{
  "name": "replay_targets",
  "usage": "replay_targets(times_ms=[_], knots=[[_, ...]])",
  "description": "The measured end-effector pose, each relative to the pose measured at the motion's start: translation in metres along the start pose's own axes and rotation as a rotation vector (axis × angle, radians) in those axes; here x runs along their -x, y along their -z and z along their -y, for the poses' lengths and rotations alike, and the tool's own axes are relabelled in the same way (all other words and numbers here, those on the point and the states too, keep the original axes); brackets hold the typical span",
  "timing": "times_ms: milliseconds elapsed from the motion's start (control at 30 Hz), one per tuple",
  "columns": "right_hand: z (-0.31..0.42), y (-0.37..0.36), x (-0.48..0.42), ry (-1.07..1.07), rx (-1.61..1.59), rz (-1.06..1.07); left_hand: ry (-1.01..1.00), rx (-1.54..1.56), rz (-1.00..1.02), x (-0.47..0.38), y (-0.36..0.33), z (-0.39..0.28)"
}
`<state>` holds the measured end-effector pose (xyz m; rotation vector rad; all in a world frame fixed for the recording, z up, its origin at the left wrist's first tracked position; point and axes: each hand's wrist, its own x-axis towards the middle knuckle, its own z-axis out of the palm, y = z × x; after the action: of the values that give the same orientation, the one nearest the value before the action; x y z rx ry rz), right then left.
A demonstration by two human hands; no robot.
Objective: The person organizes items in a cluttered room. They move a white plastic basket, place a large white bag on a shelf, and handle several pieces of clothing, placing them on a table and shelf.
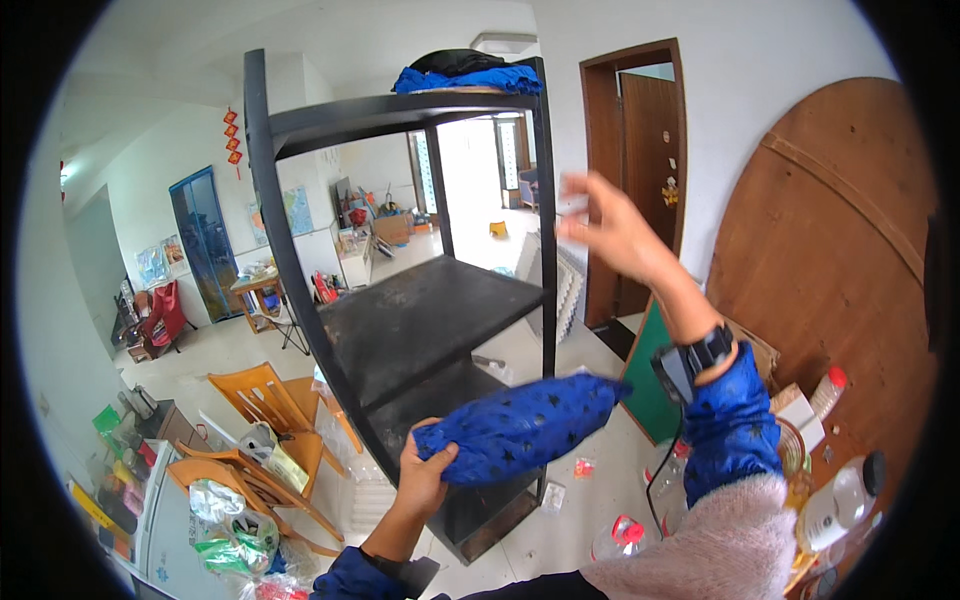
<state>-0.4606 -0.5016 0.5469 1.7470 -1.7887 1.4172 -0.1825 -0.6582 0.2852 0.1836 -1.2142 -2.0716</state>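
Note:
My left hand (pixel 424 472) grips one end of a blue fabric piece (pixel 517 431) printed with dark stars. The fabric stretches to the right, its far end narrowing to a point, in front of the lower part of a black shelf rack (pixel 442 315). Raised beside the rack's right front post is my right hand (pixel 611 225), slightly blurred, with its fingers apart and nothing in them. A wooden board leaves part of its edge showing under the blue and black cloths (pixel 465 75) on the top shelf.
Wooden chairs (pixel 259 397) and plastic bags (pixel 232 532) crowd the left. A large round wooden tabletop (pixel 817 202) leans on the right wall, near a green board (pixel 652 367). Plastic bottles (pixel 619 536) stand low at the right. A brown door (pixel 649 180) is behind my right hand.

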Motion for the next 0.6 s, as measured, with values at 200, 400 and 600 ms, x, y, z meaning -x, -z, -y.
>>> replay_targets(times_ms=[200,400,600], knots=[[-0.022,0.040,-0.218,0.159,0.229,-0.369,0.060,-0.207,0.064,-0.058,-0.022,0.013],[-0.040,0.034,-0.314,-0.019,0.303,0.139,0.048,-0.299,0.007,-0.073,0.000,0.025],[-0.057,0.040,-0.304,0.049,0.247,0.357,0.080,-0.234,-0.077,-0.070,0.021,0.030]])
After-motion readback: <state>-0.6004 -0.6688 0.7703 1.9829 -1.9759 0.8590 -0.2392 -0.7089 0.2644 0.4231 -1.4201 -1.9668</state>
